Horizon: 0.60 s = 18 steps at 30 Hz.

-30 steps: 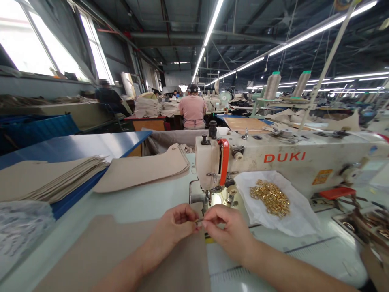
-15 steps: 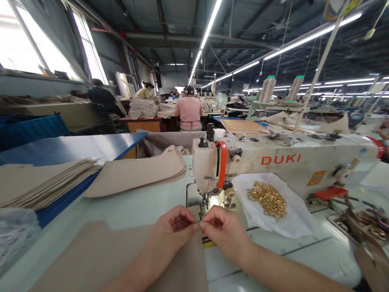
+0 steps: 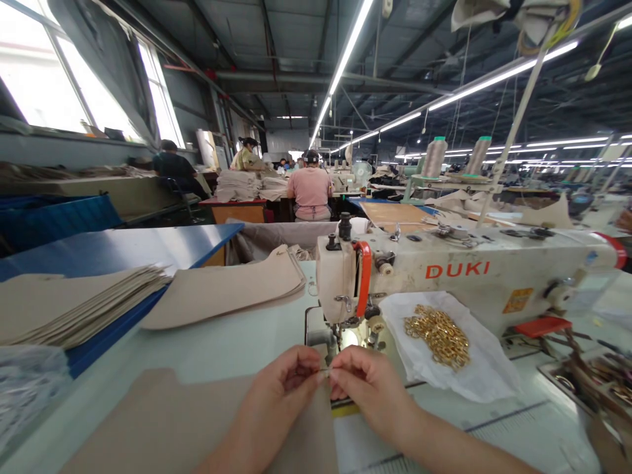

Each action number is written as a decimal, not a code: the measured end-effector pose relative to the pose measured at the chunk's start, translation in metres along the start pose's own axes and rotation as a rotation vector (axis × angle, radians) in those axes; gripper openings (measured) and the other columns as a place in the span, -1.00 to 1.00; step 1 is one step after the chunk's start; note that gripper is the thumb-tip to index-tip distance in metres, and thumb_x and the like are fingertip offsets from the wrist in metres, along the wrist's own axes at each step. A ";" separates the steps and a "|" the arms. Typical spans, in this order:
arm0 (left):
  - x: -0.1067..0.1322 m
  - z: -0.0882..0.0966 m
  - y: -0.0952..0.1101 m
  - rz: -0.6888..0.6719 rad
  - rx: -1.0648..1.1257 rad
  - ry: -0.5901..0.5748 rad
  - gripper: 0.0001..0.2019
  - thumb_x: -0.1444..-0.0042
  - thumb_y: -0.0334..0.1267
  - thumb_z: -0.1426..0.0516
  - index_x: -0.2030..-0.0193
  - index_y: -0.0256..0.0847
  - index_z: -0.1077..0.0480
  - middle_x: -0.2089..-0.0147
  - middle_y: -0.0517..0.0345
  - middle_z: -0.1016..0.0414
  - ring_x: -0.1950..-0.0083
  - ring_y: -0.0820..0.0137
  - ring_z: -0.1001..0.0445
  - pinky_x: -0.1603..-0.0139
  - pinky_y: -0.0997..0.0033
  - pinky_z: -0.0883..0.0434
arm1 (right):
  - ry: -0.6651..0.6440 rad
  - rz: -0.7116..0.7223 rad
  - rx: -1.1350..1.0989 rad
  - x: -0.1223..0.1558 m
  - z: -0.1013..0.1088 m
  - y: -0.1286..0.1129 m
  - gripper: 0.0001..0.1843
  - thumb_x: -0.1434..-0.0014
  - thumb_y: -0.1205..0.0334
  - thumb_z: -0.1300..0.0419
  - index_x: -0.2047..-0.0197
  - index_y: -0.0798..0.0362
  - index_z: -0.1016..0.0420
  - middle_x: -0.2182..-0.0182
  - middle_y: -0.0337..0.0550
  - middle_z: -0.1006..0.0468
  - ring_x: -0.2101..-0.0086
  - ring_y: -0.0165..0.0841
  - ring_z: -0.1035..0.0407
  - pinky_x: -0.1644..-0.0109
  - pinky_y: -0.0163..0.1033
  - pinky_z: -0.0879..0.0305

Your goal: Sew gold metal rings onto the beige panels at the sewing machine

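Observation:
My left hand [image 3: 289, 382] is closed in a pinch just in front of the sewing machine's needle area. Fingertip to fingertip with it, my right hand [image 3: 368, 385] is pinching too. A tiny pale piece shows between the two hands, too small and too covered to name. Beneath my left hand and forearm lies a flat beige fabric panel [image 3: 197, 415], its right edge close under the fingertips. The white sewing machine [image 3: 399, 263] with an orange lever stands right behind my hands, its lamp lit by the needle.
Gold metal rings or buckles [image 3: 439, 336] are heaped on a white cloth [image 3: 484, 375] at the right. Stacked beige panels [image 3: 232, 286] lie back left, with another stack [image 3: 83, 303] beside them. A tray of small parts [image 3: 587, 388] sits far right. A person in pink [image 3: 311, 187] sits ahead.
The camera view has tipped slightly, so the scene sits a little lower. Both hands stay pinched together at the same spot, with small finger shifts; more of the pale piece shows.

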<state>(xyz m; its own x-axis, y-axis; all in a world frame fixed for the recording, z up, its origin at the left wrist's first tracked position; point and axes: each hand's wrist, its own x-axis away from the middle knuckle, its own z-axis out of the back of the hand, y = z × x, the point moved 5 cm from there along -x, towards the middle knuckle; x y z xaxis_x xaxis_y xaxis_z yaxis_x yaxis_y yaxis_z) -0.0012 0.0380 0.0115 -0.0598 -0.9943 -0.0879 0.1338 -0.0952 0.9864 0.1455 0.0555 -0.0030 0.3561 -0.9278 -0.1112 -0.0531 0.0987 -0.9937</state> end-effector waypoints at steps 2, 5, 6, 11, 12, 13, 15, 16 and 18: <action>0.000 -0.002 0.000 0.010 -0.081 -0.068 -0.86 -0.01 -0.19 -0.23 0.31 -0.17 -0.51 0.32 0.13 -0.59 0.23 0.26 -0.50 0.17 0.39 -0.40 | -0.009 -0.004 0.015 -0.001 0.000 0.000 -0.87 -0.05 0.16 -0.23 0.42 0.03 -0.44 0.57 -0.28 -0.49 0.49 -0.34 -0.45 0.36 -0.28 -0.37; 0.000 -0.003 0.001 -0.010 -0.203 -0.103 -0.85 -0.07 -0.16 -0.18 0.34 -0.16 -0.54 0.35 0.15 -0.59 0.26 0.27 -0.50 0.21 0.42 -0.38 | -0.018 -0.013 0.022 -0.001 -0.001 0.001 -0.89 -0.07 0.18 -0.20 0.42 0.03 -0.44 0.56 -0.28 -0.49 0.48 -0.35 -0.45 0.36 -0.28 -0.36; 0.001 -0.002 0.002 -0.022 -0.226 -0.091 -0.85 -0.07 -0.17 -0.18 0.35 -0.15 -0.54 0.36 0.16 -0.59 0.27 0.27 -0.49 0.23 0.43 -0.37 | -0.017 -0.009 0.028 -0.001 -0.001 0.000 -0.90 -0.07 0.19 -0.20 0.42 0.03 -0.44 0.55 -0.27 -0.49 0.48 -0.35 -0.44 0.35 -0.28 -0.35; 0.002 -0.001 0.007 -0.079 -0.263 -0.030 -0.87 -0.07 -0.17 -0.18 0.38 -0.13 -0.53 0.40 0.18 -0.57 0.32 0.27 -0.48 0.28 0.44 -0.35 | 0.013 0.084 0.160 0.002 0.001 -0.008 -0.92 -0.05 0.24 -0.21 0.40 0.02 -0.53 0.53 -0.26 -0.51 0.46 -0.36 -0.40 0.37 -0.31 -0.30; 0.003 -0.001 0.008 -0.082 -0.266 -0.031 -0.86 -0.07 -0.17 -0.17 0.38 -0.12 -0.53 0.40 0.18 -0.57 0.32 0.27 -0.48 0.28 0.44 -0.35 | 0.018 0.097 0.179 0.003 0.002 -0.009 -0.92 -0.06 0.25 -0.21 0.40 0.01 -0.54 0.52 -0.25 -0.52 0.46 -0.36 -0.40 0.37 -0.31 -0.30; 0.003 -0.001 0.009 -0.083 -0.270 -0.032 -0.86 -0.07 -0.16 -0.17 0.38 -0.12 -0.53 0.41 0.18 -0.56 0.32 0.27 -0.48 0.28 0.44 -0.34 | 0.023 0.102 0.188 0.003 0.002 -0.009 -0.91 -0.06 0.25 -0.21 0.40 0.01 -0.56 0.52 -0.25 -0.53 0.45 -0.36 -0.41 0.36 -0.31 -0.30; 0.004 -0.002 0.013 -0.083 -0.283 -0.037 -0.85 -0.08 -0.16 -0.16 0.39 -0.12 -0.53 0.42 0.18 -0.56 0.33 0.27 -0.47 0.29 0.43 -0.34 | 0.037 0.094 0.186 0.002 0.003 -0.008 -0.89 -0.05 0.24 -0.21 0.41 0.01 -0.58 0.52 -0.24 -0.54 0.46 -0.35 -0.41 0.36 -0.30 -0.30; 0.005 -0.003 0.014 -0.086 -0.288 -0.034 -0.85 -0.08 -0.17 -0.16 0.40 -0.11 -0.53 0.43 0.18 -0.55 0.34 0.27 -0.47 0.29 0.44 -0.33 | 0.041 0.088 0.186 0.002 0.003 -0.007 -0.89 -0.05 0.24 -0.21 0.41 0.01 -0.58 0.53 -0.23 -0.54 0.46 -0.34 -0.42 0.37 -0.30 -0.30; 0.005 -0.004 0.017 -0.095 -0.295 -0.025 -0.86 -0.07 -0.18 -0.16 0.41 -0.11 -0.52 0.44 0.18 -0.55 0.35 0.27 -0.47 0.31 0.44 -0.33 | 0.047 0.084 0.202 0.002 0.003 -0.007 -0.88 -0.05 0.23 -0.20 0.42 0.01 -0.57 0.54 -0.23 -0.53 0.48 -0.34 -0.41 0.38 -0.29 -0.29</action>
<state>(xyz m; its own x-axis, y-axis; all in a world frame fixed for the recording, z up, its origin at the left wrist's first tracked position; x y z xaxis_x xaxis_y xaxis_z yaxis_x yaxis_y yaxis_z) 0.0045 0.0309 0.0272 -0.1098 -0.9792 -0.1708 0.4076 -0.2011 0.8907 0.1494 0.0546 0.0036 0.3142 -0.9287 -0.1971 0.1092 0.2416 -0.9642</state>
